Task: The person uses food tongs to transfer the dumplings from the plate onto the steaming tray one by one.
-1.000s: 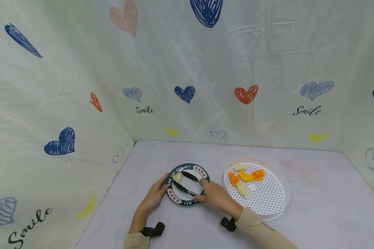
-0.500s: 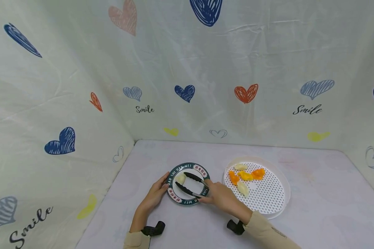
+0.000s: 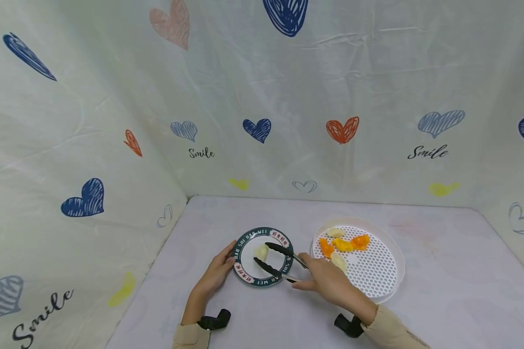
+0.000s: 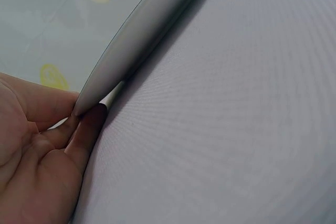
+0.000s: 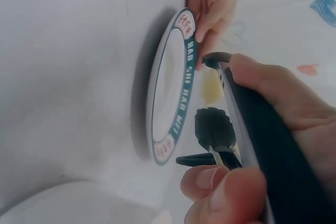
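My left hand (image 3: 218, 270) grips the left rim of a round white plate with a green lettered border (image 3: 240, 274). In the left wrist view, fingertips (image 4: 94, 116) pinch the plate's edge (image 4: 134, 40) just above the table. My right hand (image 3: 329, 282) holds black-tipped metal tongs (image 3: 279, 249), their arms spread apart over the plate. Between the tongs' tips is a pale dumpling-like piece (image 3: 261, 252); whether it touches the plate I cannot tell. In the right wrist view, thumb and fingers lie on the tongs' two arms (image 5: 262, 124).
Right of the plate stands a round white perforated tray (image 3: 377, 271). Several dumpling-like pieces lie at its left: orange (image 3: 360, 242), yellow (image 3: 342, 245) and pale (image 3: 338, 261). A heart-printed sheet (image 3: 305, 97) hangs behind and left of the table (image 3: 262, 325).
My right hand and the tongs have moved right, toward the tray. The pale piece between the tips has shifted right with them, from the plate's left side toward its middle. My left hand stays put.
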The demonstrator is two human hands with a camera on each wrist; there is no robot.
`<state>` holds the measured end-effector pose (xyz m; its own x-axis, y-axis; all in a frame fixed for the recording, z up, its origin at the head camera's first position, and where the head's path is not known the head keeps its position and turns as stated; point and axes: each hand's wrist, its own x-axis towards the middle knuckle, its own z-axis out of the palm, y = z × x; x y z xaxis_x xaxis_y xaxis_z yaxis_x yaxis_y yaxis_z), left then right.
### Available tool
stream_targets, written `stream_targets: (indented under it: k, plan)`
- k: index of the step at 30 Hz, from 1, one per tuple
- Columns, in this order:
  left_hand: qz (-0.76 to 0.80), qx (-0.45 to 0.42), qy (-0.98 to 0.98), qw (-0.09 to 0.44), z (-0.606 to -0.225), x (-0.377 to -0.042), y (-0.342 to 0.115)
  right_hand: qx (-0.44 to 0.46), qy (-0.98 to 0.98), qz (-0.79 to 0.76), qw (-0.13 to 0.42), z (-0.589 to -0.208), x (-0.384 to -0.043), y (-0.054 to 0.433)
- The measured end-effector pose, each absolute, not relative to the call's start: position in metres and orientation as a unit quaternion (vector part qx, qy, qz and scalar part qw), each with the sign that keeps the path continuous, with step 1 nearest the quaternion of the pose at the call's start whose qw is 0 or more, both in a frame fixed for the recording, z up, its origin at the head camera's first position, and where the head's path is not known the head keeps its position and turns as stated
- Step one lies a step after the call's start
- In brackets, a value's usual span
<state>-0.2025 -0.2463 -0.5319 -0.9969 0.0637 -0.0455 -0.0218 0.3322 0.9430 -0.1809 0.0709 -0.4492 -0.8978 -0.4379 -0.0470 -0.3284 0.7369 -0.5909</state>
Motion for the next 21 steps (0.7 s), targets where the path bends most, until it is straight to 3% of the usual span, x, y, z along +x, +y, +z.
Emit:
stream_targets:
  k: [21]
  plan:
    - [0.568, -0.001, 0.822, 0.041, -0.532, -0.201, -0.245, -0.182, 0.931, -0.310, 0.062, -0.447, -0.156, 0.175]
